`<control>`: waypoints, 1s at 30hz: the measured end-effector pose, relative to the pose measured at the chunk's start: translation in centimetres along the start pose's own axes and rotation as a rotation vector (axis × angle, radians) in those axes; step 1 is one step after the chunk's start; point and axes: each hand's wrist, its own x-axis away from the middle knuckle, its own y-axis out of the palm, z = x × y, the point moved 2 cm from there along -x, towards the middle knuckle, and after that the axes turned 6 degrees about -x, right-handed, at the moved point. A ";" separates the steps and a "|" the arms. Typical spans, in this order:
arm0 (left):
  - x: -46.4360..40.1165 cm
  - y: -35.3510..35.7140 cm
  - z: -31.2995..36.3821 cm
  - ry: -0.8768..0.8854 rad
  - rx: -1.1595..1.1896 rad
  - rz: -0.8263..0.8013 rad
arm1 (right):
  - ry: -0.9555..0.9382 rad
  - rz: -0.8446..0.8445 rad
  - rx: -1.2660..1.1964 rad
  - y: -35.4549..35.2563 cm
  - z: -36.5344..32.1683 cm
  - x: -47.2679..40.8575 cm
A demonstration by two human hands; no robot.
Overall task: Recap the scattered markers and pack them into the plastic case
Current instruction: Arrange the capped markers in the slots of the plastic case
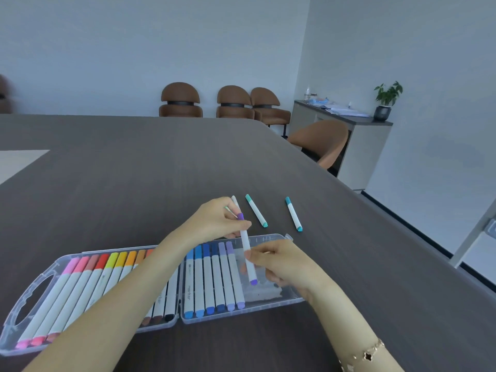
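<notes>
A clear plastic case (271, 237) lies open on the dark table, both halves lined with capped markers in pink through purple. Above its right half I hold a white marker with purple ends (245, 242). My left hand (218, 218) pinches its upper purple cap. My right hand (279, 261) grips the barrel lower down. Another white marker (235, 202) lies behind my left hand, partly hidden. Two loose markers rest beyond the case: a teal one (256, 210) and a blue-green one (293, 214).
The table's (134, 170) right edge runs diagonally close to the loose markers. Brown chairs (233, 102) stand behind the table, and one chair (322, 142) sits at its right side. A cabinet (357, 146) with papers and a potted plant (386, 102) stands by the wall.
</notes>
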 end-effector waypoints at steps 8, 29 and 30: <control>0.5 1.0 -2.9 0.082 -0.072 -0.037 | 0.010 0.052 0.280 1.1 0.7 -0.7; -0.6 1.4 -4.6 0.089 -0.050 -0.091 | -0.127 -0.013 0.474 0.8 1.6 -1.5; -0.6 1.4 -4.6 0.087 -0.046 -0.091 | -0.130 -0.017 0.492 0.9 1.7 -1.6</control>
